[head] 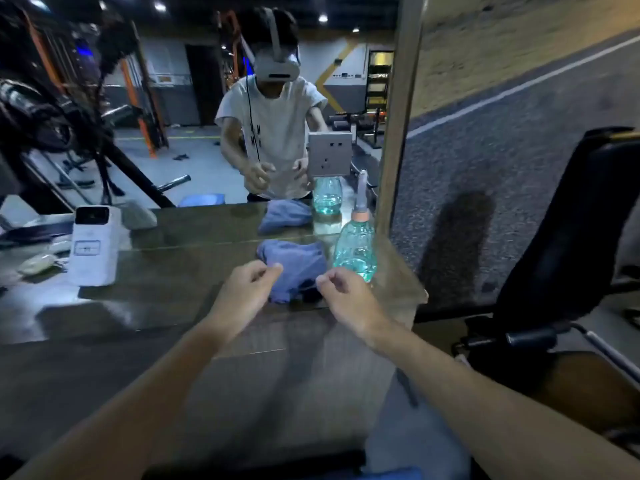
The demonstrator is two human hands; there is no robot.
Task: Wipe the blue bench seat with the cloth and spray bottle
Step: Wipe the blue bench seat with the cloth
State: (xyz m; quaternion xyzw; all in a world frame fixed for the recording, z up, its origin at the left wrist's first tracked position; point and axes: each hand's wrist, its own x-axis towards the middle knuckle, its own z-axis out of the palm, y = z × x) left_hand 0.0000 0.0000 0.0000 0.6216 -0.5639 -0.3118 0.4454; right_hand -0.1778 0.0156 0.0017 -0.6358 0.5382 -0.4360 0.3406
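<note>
A crumpled blue cloth lies on a dark glossy ledge in front of a wall mirror. Right beside it stands a clear greenish spray bottle with a pink collar and a pale nozzle. My left hand hovers just before the cloth's left side, fingers loosely curled and holding nothing. My right hand hovers at the cloth's right front, just left of the bottle's base, also empty with curled fingers. A dark padded bench stands at the right; a blue padded edge shows at the bottom.
A white box-shaped device stands on the ledge at the left, with small items beside it. The mirror reflects a person, gym racks and the cloth. A grey socket plate sits on the mirror above the bottle.
</note>
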